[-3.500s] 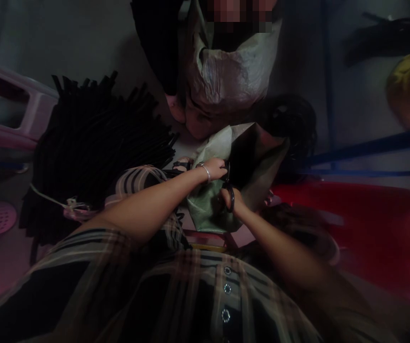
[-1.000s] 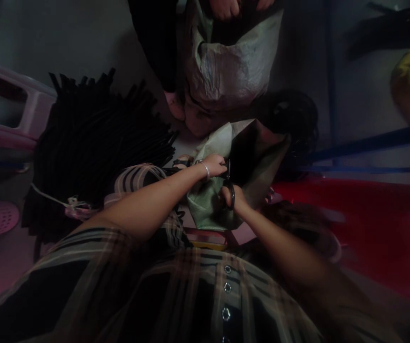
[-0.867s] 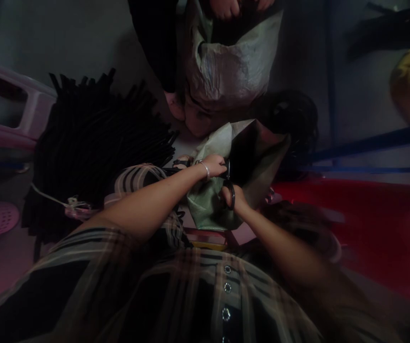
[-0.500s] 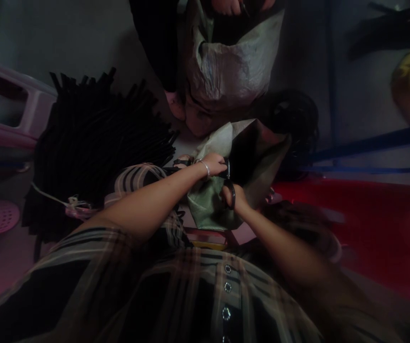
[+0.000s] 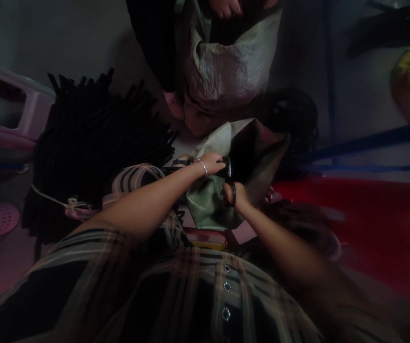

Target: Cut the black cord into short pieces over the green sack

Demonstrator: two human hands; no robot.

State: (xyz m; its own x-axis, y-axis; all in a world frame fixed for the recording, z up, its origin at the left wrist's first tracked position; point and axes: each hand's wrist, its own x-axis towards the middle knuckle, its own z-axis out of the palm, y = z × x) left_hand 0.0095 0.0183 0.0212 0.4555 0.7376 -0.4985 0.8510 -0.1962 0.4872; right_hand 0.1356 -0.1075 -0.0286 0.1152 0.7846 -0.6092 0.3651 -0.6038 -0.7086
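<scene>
My left hand (image 5: 212,163), with a bracelet at the wrist, is closed on a black strip (image 5: 226,167) over the near left edge of an open green-grey sack (image 5: 214,205). Just below and to the right, my right hand (image 5: 236,195) is closed round the dark handles of scissors (image 5: 234,194). The scissors' blades are hard to make out near the strip. The sack's dark mouth opens up and to the right, and its contents are hidden in shadow.
A large bundle of black strips (image 5: 94,124) lies at the left beside a pink stool (image 5: 38,107). Beyond the sack, another person's hand (image 5: 226,7) is over a second sack (image 5: 226,71). A red surface (image 5: 376,224) is at the right, below a blue bar (image 5: 369,143).
My left hand has shifted slightly left, and the scissors' handles have turned a little in my right hand. The other person's hand has moved a little left over the far sack.
</scene>
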